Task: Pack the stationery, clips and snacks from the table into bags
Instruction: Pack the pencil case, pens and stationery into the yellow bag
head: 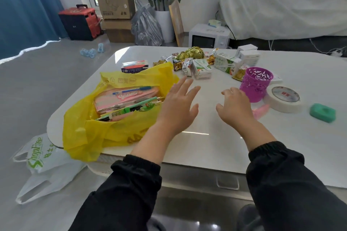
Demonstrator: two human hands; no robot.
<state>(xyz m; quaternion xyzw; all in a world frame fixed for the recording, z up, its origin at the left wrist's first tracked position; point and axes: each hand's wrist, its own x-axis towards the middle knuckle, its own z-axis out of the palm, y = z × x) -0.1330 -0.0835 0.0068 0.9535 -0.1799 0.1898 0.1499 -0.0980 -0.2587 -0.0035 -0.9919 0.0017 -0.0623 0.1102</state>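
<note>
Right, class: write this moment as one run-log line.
left hand: open, empty, beside yellow bag | right hand: open, empty, beside purple cup | yellow bag: holds pens, pencil case | snacks: on table, unpacked

Yellow bag point(112, 133), purple filigree cup point(256, 84)

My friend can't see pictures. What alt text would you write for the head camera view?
Two empty hands, left hand and right hand, hover over a white table. On their left lies an open yellow bag holding pens and a pink pencil case; snacks, a purple cup and a tape roll lie unpacked.
</note>
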